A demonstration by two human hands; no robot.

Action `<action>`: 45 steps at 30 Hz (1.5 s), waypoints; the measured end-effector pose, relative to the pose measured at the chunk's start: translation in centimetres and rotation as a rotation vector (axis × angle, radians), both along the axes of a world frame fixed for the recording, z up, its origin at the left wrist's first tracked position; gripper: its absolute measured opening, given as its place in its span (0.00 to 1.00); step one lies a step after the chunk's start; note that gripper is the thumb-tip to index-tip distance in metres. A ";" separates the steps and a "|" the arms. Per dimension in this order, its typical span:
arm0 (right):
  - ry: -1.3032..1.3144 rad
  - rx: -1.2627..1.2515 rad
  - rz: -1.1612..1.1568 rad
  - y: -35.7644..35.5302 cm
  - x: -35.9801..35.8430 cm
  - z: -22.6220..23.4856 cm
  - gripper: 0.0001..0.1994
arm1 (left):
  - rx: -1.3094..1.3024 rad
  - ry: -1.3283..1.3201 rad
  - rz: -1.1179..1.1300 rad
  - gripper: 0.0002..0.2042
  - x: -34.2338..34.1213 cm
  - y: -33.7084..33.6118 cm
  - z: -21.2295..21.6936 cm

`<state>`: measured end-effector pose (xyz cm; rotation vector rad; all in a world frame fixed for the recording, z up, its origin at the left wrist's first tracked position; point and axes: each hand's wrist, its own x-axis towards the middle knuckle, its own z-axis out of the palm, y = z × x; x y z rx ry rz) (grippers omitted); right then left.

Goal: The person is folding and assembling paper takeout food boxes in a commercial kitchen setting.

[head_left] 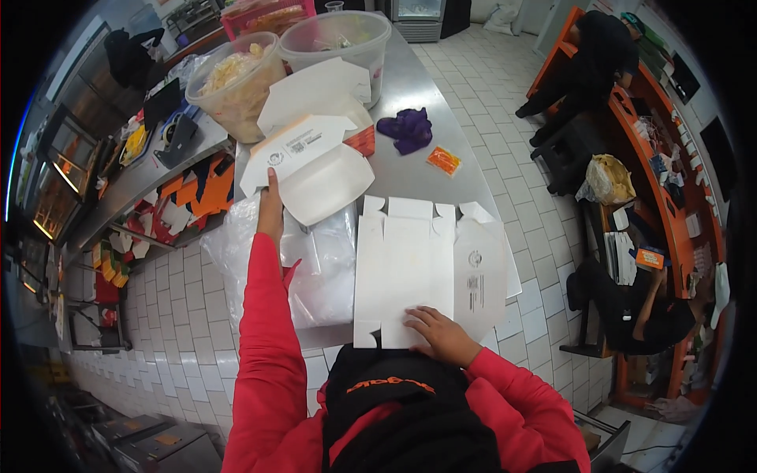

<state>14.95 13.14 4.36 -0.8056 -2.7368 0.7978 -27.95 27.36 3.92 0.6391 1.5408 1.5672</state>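
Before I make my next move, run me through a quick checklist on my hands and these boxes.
1. Left hand touching the open box: ok, at its near left edge.
2. Left hand's grip underneath: cannot tell, hidden.
3. Open box bare inside: ok, only white surface shows.
4. Right hand on the flat carton: ok, fingers spread near its lower edge.
5. Flat carton folded into shape: not ok, unfolded.
6. Purple cloth off the flat carton: ok, lying apart.
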 end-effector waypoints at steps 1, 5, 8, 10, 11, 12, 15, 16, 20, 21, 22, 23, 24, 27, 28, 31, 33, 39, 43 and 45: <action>-0.003 -0.009 -0.003 -0.3 0.3 -0.4 0.21 | -0.009 -0.003 -0.003 0.39 0.3 -0.6 0.2; 0.106 -0.058 -0.186 -1.0 1.1 -0.8 0.12 | -0.098 0.230 0.198 0.36 3.6 -5.7 2.2; 0.193 -0.247 -0.456 0.3 0.4 1.2 0.09 | 0.111 0.457 -0.046 0.30 7.2 -12.8 1.9; 0.340 -0.363 -0.665 1.3 0.2 2.2 0.08 | 0.117 0.542 -0.524 0.27 11.4 -16.7 4.3; 0.438 -0.368 -0.707 1.8 0.1 2.6 0.09 | 0.128 0.629 -0.787 0.25 14.0 -18.2 7.5; 0.454 -0.329 -0.720 2.1 -0.2 3.9 0.09 | 0.127 0.670 -0.847 0.24 15.2 -19.4 8.3; 0.385 -0.421 -0.668 2.3 -0.7 8.4 0.10 | 0.197 0.660 -0.855 0.19 15.8 -21.1 6.7; 0.388 -0.421 -0.674 2.3 -0.7 9.6 0.10 | 0.236 0.517 -0.731 0.16 15.0 -21.2 5.5; 0.279 -0.322 -0.469 1.3 -0.9 12.8 0.09 | 0.320 0.451 -0.499 0.11 16.3 -21.1 8.6; 0.280 -0.270 -0.386 0.9 -1.0 13.4 0.10 | 0.311 0.492 -0.510 0.10 16.6 -21.4 9.3; 0.283 -0.270 -0.383 0.4 -1.4 14.1 0.10 | 0.271 0.469 -0.470 0.10 17.3 -21.7 10.1; 0.268 -0.233 -0.354 0.0 -1.7 14.8 0.09 | 0.273 0.473 -0.473 0.10 17.8 -22.1 11.1; 0.253 -0.196 -0.325 -0.3 -1.9 15.2 0.09 | 0.198 0.440 -0.448 0.09 18.3 -22.5 12.1; 0.233 -0.173 -0.288 -0.5 -2.0 15.7 0.08 | 0.180 0.534 -0.445 0.09 17.7 -23.6 13.2; 0.235 -0.174 -0.290 -0.8 -2.1 15.8 0.08 | 0.230 0.660 -0.453 0.08 17.4 -23.9 13.3; 0.234 -0.147 -0.271 -1.3 -2.2 16.2 0.08 | 0.207 0.815 -0.323 0.07 17.6 -24.0 13.2; 0.181 -0.120 -0.260 -1.6 -2.5 17.0 0.08 | 0.217 0.885 -0.318 0.07 17.8 -23.9 13.7; 0.119 -0.060 -0.126 -1.5 -3.0 18.1 0.10 | 0.388 0.918 -0.583 0.06 18.4 -23.1 15.2; 0.077 -0.167 -0.058 -1.0 -2.1 19.1 0.10 | 0.105 0.624 -0.759 0.07 17.1 -22.8 15.9; 0.070 -0.067 -0.065 -1.3 0.0 18.9 0.12 | 0.064 0.542 -0.727 0.09 16.2 -22.6 15.5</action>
